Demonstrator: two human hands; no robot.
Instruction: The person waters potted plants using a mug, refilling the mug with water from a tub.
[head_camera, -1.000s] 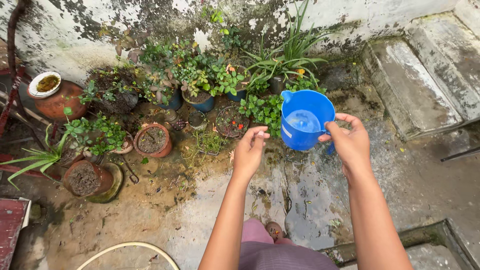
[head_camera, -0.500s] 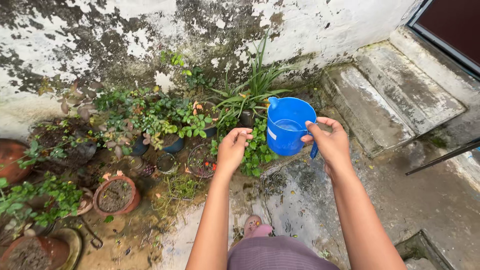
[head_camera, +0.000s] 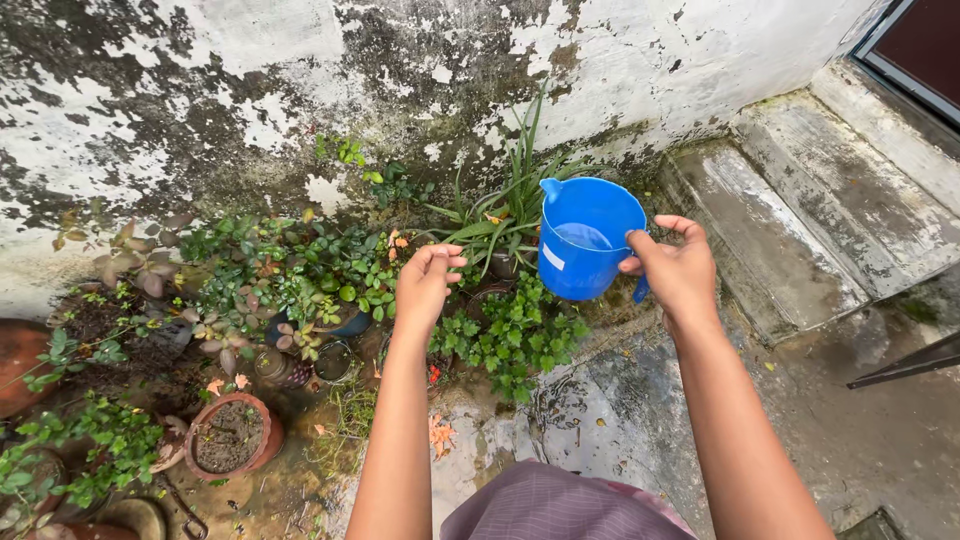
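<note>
Blue jug (head_camera: 585, 240) holds water, right hand (head_camera: 680, 272) grip clamped on handle; left hand (head_camera: 425, 285) loosely curled, empty.

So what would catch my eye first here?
Most striking is the bright blue plastic jug, part full of water, held by the right hand at centre right. Below and left of it crowd leafy green potted plants against a peeling, stained white wall. The left hand hovers empty above them.
</note>
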